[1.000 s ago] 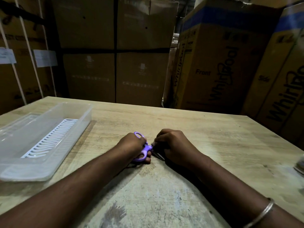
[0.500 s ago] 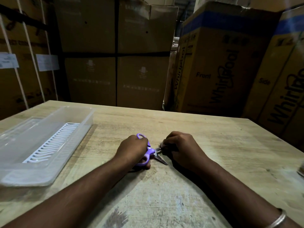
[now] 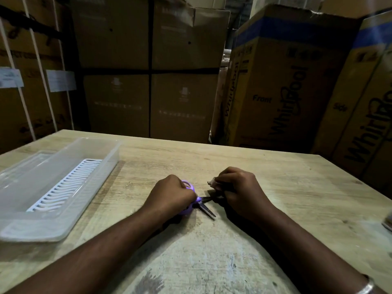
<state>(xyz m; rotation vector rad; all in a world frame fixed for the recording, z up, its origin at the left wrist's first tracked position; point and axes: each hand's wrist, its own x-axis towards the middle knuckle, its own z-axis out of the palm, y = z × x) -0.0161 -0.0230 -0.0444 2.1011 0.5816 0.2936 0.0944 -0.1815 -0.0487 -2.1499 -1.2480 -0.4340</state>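
My left hand (image 3: 172, 196) grips the purple handles of a small pair of scissors (image 3: 204, 205) at the middle of the wooden table (image 3: 275, 187). The blades stand spread apart, one pointing right toward my right hand, the other down and to the right. My right hand (image 3: 239, 192) is curled and pinches a small pale scrap (image 3: 212, 183) whose end sticks out at the fingertips; what it is cannot be made out. The upper blade tip reaches under my right fingers.
A clear plastic tray (image 3: 99, 166) with a white slotted insert (image 3: 65, 185) lies on the table's left side. Tall cardboard boxes (image 3: 286, 92) stand close behind the far edge. A dark object (image 3: 389, 221) shows at the right border.
The scissor blades have spread wider apart. My right hand has shifted slightly right and back, away from the handles. The camera has tilted a little downward.
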